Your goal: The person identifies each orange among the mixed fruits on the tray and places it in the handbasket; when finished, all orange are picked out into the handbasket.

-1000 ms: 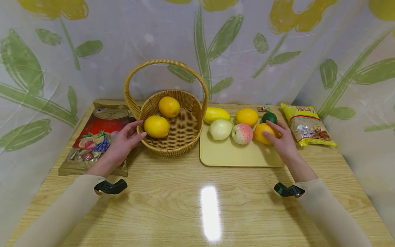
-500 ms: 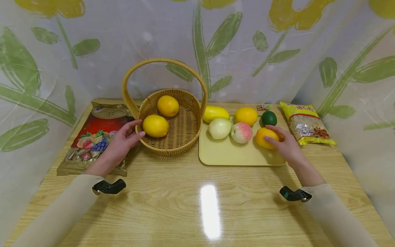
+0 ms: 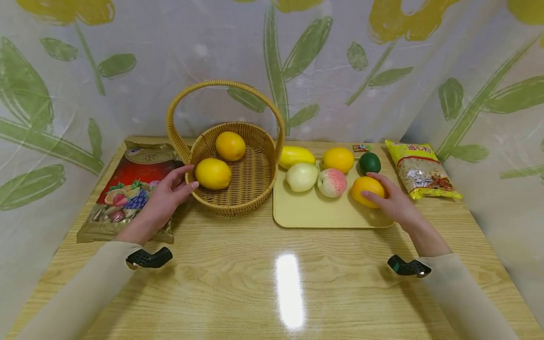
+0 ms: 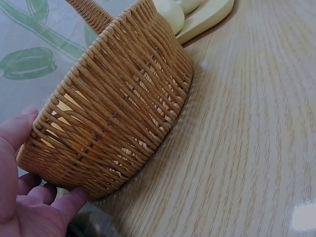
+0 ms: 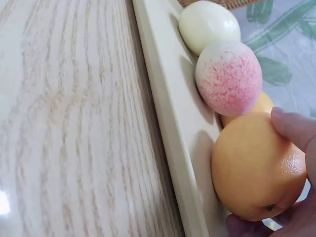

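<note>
My right hand (image 3: 393, 200) holds an orange (image 3: 368, 191) between thumb and fingers over the right part of the yellow tray (image 3: 314, 218); in the right wrist view the orange (image 5: 256, 165) shows a small green stem mark. Beside it on the tray are a pink-speckled peach (image 3: 332, 182), a pale round fruit (image 3: 301, 177), another orange (image 3: 338, 160) and a long yellow fruit (image 3: 296, 157). My left hand (image 3: 170, 189) grips the left side of the wicker basket (image 3: 233, 209), its digits spread over the wall in the left wrist view. Two yellow-orange fruits (image 3: 213, 174) lie inside.
A dark green round fruit (image 3: 369, 163) sits near the tray's back right corner, with a small wrapped packet (image 3: 361, 148) behind. A yellow food bag (image 3: 422, 170) lies at the right. A red and gold bag (image 3: 131, 189) lies under my left arm. The basket handle (image 3: 225, 83) arches up.
My right hand and the orange have moved slightly right and toward me, leaving a gap between that orange and the peach. My left hand stays at the basket.
</note>
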Tool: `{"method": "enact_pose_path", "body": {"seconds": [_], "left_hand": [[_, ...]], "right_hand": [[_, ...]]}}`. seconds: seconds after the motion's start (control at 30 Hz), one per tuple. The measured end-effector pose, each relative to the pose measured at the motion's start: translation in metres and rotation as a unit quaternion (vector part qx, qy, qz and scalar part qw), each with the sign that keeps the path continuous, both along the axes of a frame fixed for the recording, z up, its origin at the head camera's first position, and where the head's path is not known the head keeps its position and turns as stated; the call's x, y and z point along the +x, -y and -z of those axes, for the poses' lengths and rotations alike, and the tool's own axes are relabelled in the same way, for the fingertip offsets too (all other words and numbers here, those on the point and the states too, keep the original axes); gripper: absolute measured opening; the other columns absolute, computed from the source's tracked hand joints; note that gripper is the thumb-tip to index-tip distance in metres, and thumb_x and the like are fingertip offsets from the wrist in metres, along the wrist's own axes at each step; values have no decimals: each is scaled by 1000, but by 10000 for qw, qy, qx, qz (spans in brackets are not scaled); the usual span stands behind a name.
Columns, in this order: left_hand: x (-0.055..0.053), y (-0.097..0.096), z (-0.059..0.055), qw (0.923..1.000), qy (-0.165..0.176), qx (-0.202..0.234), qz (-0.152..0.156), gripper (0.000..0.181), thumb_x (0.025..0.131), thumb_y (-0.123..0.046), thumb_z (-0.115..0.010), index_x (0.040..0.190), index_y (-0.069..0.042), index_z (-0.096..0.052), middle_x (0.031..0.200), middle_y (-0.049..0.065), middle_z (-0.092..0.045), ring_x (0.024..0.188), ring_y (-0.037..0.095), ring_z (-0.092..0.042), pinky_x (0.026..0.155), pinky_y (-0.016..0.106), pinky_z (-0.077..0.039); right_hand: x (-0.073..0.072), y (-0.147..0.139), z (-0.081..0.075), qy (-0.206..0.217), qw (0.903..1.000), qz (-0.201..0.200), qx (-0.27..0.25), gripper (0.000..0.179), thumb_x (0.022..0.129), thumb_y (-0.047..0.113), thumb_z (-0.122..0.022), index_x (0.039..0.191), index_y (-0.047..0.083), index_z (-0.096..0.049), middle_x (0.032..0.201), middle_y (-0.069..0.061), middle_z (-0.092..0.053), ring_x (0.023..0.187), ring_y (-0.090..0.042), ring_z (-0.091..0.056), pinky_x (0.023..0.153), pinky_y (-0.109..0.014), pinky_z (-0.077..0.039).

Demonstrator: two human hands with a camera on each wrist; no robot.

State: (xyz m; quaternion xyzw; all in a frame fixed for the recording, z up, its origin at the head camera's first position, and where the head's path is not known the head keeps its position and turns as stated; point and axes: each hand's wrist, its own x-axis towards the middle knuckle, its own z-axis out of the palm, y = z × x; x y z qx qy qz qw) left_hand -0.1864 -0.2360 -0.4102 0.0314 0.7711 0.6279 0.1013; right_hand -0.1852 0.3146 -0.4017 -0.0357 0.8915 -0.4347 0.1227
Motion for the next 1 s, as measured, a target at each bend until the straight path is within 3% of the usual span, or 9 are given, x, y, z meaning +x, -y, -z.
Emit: {"method": "enact_pose_path", "body": {"seconds": [0.2,0.43,0.6,0.67,0.83,0.9,1.0], "left_hand": [[0,1,1,10000,2,52,-3,72,98,-34,-60,156,-11,-23,159,15,-23,142,31,-30,92,14,-46],[0,6,1,9997,59,-226,-4,71,96,-40,-60,155,-15,-27,159,11,-25,141,27,-33,101,27,-43],[0,11,-1,9987,52,-508,66,70,97,-43,-58,154,-16,-29,157,12,-27,136,25,-40,93,20,-49],[0,12,-2,9984,58,-550,108,70,97,-43,-57,154,-16,-28,157,13,-27,134,22,-43,88,17,-49],[-1,12,-3,9987,65,-505,93,66,98,-40,-58,153,-16,-31,155,12,-31,128,13,-47,90,22,-51],[-2,11,-2,9989,58,-452,100,65,97,-40,-58,152,-16,-33,154,12,-32,128,14,-48,93,25,-51],[-3,11,-1,9990,25,-419,161,66,98,-39,-58,153,-14,-31,155,14,-30,132,19,-45,95,27,-50]], "right_hand": [[0,-1,2,12,9999,108,-28,70,99,40,-57,157,18,-23,153,-22,-27,125,-40,-33,106,-57,-25],[2,3,1,-73,9999,43,-63,73,98,40,-58,157,17,-22,157,-21,-22,129,-40,-32,107,-58,-26],[3,1,2,-79,9999,-35,-94,75,98,38,-60,158,17,-19,160,-19,-17,131,-40,-32,108,-57,-27],[3,1,3,-41,9999,-35,-118,76,98,38,-60,158,18,-18,159,-19,-17,131,-40,-32,108,-57,-28],[5,4,0,-96,9996,221,-170,74,98,37,-60,158,19,-20,153,-23,-27,125,-40,-36,105,-55,-31],[7,6,-3,-290,9987,377,-168,72,98,37,-60,157,20,-23,150,-24,-31,121,-40,-38,101,-52,-34],[9,11,-12,-599,9962,568,-282,68,98,38,-59,156,22,-26,148,-21,-35,117,-35,-42,93,-38,-42]]}}
